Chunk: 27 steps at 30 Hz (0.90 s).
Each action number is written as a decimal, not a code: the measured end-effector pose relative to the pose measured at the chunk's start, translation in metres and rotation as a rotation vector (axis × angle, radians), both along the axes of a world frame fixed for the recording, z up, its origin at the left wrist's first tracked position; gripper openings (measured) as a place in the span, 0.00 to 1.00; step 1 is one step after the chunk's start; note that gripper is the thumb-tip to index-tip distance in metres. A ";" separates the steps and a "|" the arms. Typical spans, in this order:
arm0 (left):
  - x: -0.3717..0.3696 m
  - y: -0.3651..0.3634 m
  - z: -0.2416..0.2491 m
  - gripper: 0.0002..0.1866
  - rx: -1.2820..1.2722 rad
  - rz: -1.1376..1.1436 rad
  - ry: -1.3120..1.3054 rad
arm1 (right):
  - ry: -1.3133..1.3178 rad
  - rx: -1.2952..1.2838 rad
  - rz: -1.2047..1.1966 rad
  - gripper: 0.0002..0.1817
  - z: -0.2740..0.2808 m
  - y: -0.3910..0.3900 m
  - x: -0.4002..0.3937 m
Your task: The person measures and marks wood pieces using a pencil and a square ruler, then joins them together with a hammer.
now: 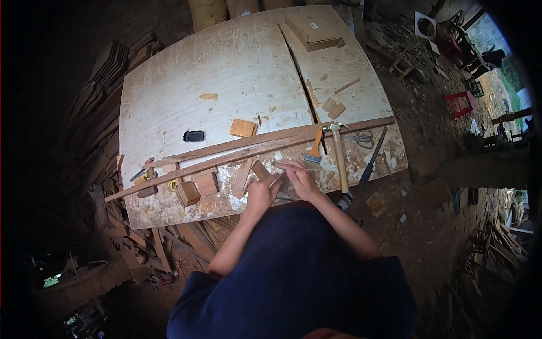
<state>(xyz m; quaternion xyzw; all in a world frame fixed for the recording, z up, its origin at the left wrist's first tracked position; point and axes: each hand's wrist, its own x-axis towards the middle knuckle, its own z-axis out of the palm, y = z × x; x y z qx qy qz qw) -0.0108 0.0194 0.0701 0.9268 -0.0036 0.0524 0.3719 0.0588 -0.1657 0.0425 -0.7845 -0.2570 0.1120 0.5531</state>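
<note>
Near the front edge of the worktable (pixel 169 90), my left hand (pixel 261 196) is closed around a small piece of wood (pixel 276 179). My right hand (pixel 300 179) lies close beside it, its fingers bent over a thin wooden piece (pixel 281 166). Whether the two pieces are joined is hard to tell. Just beyond my left hand lies a short dark wood block (pixel 260 170), and left of it a longer flat wood piece (pixel 243 177). An orange-handled brush (pixel 316 146) and a claw hammer (pixel 340 158) lie right of my right hand.
Two long wooden strips (pixel 226 156) cross the table. Around them are scissors (pixel 363 138), a dark-handled saw or knife (pixel 372 159), an orange block (pixel 243 127), a black tray (pixel 193 135) and wood blocks (pixel 206 182). A cardboard box (pixel 313 31) sits at the far right.
</note>
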 end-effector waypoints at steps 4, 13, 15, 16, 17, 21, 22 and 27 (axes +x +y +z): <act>-0.004 -0.004 0.006 0.16 0.024 0.004 0.068 | 0.100 -0.340 -0.045 0.24 -0.057 -0.019 0.032; -0.009 -0.012 0.011 0.14 0.047 0.023 0.052 | 0.043 -0.248 -0.008 0.24 -0.038 -0.016 0.020; -0.004 -0.014 0.006 0.14 0.035 0.036 0.040 | 0.008 -0.119 0.044 0.23 0.001 -0.002 0.005; -0.005 -0.012 -0.001 0.14 0.016 0.045 0.024 | 0.015 0.012 0.122 0.23 0.027 0.002 0.000; -0.005 -0.010 -0.004 0.14 -0.001 0.054 0.005 | 0.023 0.004 0.094 0.24 0.019 0.000 0.001; -0.005 -0.015 0.008 0.15 0.037 0.031 0.055 | 0.174 -0.390 -0.069 0.26 -0.072 -0.025 0.041; -0.003 -0.017 0.011 0.15 0.037 0.032 0.065 | 0.150 -0.299 -0.048 0.26 -0.054 -0.018 0.034; -0.004 -0.007 0.000 0.15 -0.028 0.072 0.016 | -0.002 -0.113 -0.010 0.26 -0.010 -0.003 0.010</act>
